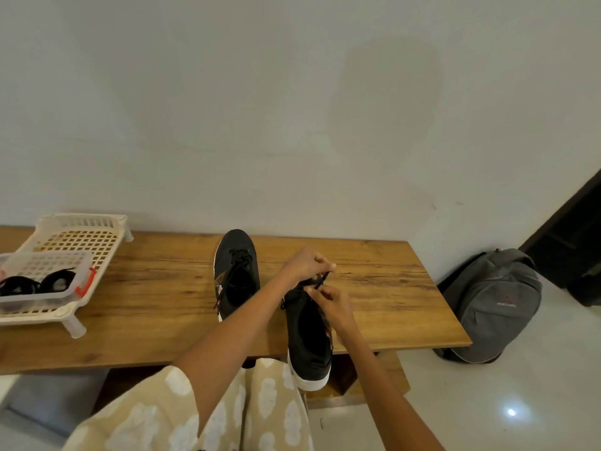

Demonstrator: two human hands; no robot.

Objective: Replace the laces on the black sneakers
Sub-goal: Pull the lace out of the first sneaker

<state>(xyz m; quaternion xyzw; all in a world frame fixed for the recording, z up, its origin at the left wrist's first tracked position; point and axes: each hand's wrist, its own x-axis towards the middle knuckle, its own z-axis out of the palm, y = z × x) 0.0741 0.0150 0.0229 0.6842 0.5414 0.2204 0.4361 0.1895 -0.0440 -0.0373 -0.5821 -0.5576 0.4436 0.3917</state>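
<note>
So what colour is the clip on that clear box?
Red, on the clear box's clip, seen from the head view.

Wooden bench (374,307) against the wall. Left end: white plastic rack (97,255) on short legs. Middle, near back edge: black sneaker (235,275), toe to the wall. Second black sneaker (307,340) just right of it, heel hanging over the front edge. Grey backpack (494,307) on the floor by the right end.

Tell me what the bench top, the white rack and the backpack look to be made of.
Bench top: wood or wood-look laminate, matte, with visible brown grain streaks.
White rack: looks like moulded plastic, cream-white, with a grid of square holes and stubby legs.
Backpack: grey woven fabric, soft and slumped, with sewn seams.
</note>
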